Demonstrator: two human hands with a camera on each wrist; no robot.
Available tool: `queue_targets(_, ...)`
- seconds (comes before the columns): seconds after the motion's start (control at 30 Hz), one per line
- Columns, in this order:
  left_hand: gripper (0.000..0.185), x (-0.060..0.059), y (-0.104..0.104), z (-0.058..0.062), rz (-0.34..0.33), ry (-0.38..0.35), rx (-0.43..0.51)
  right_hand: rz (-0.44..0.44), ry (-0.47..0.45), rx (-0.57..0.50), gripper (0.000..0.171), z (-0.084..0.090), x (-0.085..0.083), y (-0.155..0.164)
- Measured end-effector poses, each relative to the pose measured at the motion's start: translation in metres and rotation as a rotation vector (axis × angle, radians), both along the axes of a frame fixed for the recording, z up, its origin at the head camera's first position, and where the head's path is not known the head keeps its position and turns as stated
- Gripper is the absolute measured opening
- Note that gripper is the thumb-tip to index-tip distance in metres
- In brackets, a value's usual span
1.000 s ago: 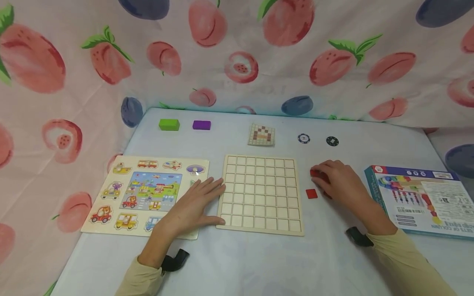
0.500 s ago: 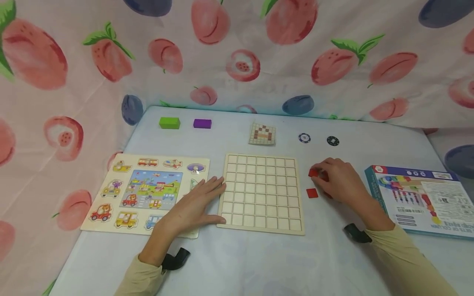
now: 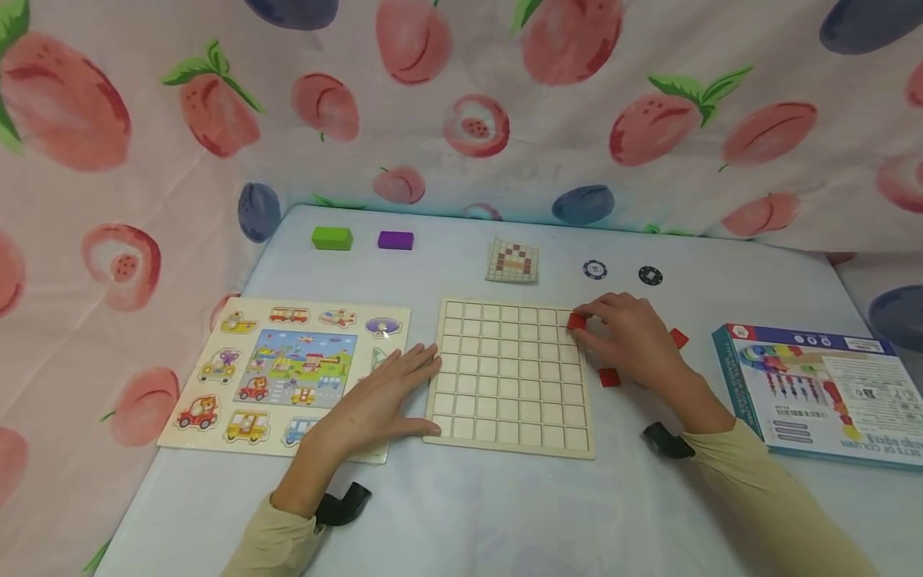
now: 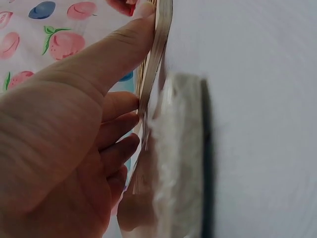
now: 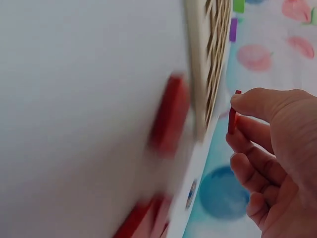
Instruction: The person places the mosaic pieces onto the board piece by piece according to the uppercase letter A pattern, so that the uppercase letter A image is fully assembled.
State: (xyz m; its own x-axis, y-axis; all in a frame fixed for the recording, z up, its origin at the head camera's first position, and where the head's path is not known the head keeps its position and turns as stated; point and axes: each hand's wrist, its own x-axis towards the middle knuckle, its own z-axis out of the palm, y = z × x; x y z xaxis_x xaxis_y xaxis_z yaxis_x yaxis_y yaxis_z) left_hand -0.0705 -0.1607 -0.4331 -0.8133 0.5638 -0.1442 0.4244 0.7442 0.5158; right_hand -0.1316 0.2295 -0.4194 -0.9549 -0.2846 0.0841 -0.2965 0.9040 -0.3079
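Note:
My right hand (image 3: 634, 340) pinches a small red square tile (image 3: 577, 321) between thumb and fingertips at the upper right edge of a wooden grid board (image 3: 510, 457). The right wrist view shows this thin tile (image 5: 232, 120) held edge-on, its other fingers loosely curled. On the table below that hand lies a loose red tile (image 3: 609, 377); another red tile (image 3: 679, 338) shows behind the knuckles. Fingers spread and straight, my left hand (image 3: 368, 405) touches the board's left edge and lies partly over a picture puzzle. In the left wrist view its thumb rests against the board's side (image 4: 157, 49).
The vehicle puzzle board (image 3: 209, 437) lies at left, a boxed set (image 3: 822, 393) at right. Along the back are a green block (image 3: 332, 239), a purple block (image 3: 396, 240), a pattern card (image 3: 513, 261), a blue-white chip (image 3: 594, 270) and a black chip (image 3: 650, 276).
My right hand has moved left from the tiles on the table to the board's upper right edge, carrying a red tile. Another red tile has come into sight behind it. The left hand stays put.

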Motion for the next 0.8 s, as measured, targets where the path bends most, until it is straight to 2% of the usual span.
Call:
queue_targets(0.17,0.097,0.001,0.001,0.001,0.012,-0.008,-0.004,0.077,-0.032,0.006,0.035,0.001,-0.015,-0.038)
queue_targets(0.33,0.098,0.001,0.001,0.0,0.016,-0.026,0.002,0.136,-0.046,-0.02,0.026,-0.005,-0.025,-0.065)
queue_targets(0.63,0.098,0.001,0.0,0.0,0.021,-0.028,0.009,0.16,-0.06,0.016,0.019,-0.005,-0.036,-0.077)
queue_targets(0.8,0.097,0.001,0.0,0.0,0.017,-0.032,0.015,0.201,-0.02,0.031,0.018,-0.004,-0.041,-0.08)
